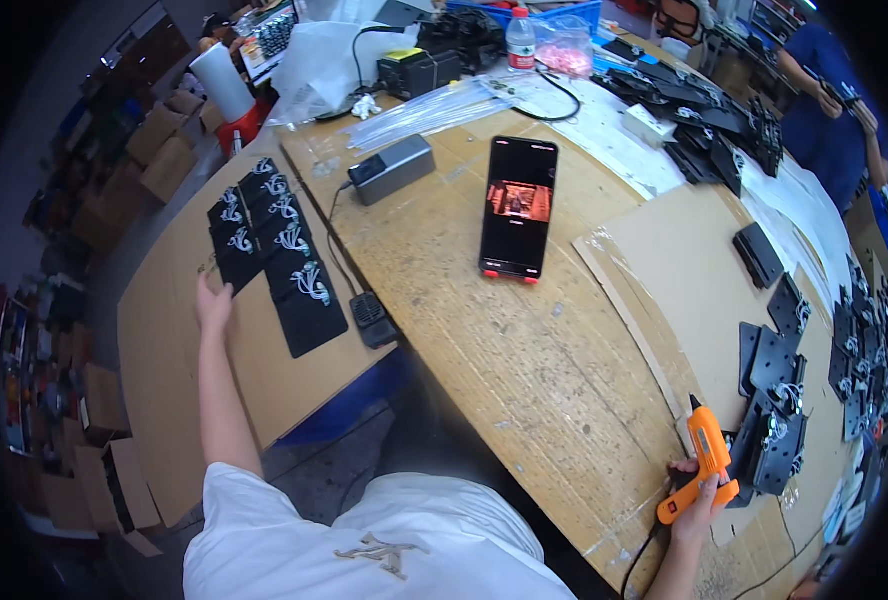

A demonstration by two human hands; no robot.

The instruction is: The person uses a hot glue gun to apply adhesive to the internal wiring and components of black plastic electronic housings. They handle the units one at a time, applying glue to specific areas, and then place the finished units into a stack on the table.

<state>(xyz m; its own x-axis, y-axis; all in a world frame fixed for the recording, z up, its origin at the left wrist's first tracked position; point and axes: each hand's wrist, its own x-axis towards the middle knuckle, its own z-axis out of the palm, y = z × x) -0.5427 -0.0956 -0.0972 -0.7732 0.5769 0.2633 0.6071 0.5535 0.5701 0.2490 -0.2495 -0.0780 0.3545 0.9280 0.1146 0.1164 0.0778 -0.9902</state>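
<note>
Over the worktable [494, 400] at lower right, the right hand [701, 503] has its fingers clamped on an orange glue gun [708, 447], black-nozzled, with a dark cord [643, 559]. Left of the worktable's edge, the left hand [214, 304] is just beside black panels [310, 324] bearing white wires [313, 284], its fingers' closure impossible to tell; bare wood spreads between glue gun and phone [515, 240].

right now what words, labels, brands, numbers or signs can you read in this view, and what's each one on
No text reads clearly enough to quote.
Smartphone screen: lines too small to read.
Plastic bottle: red label's print, too blurred.
Orange hot glue gun: body marking, too small.
White T-shirt: brown motif, no readable lettering.
</note>
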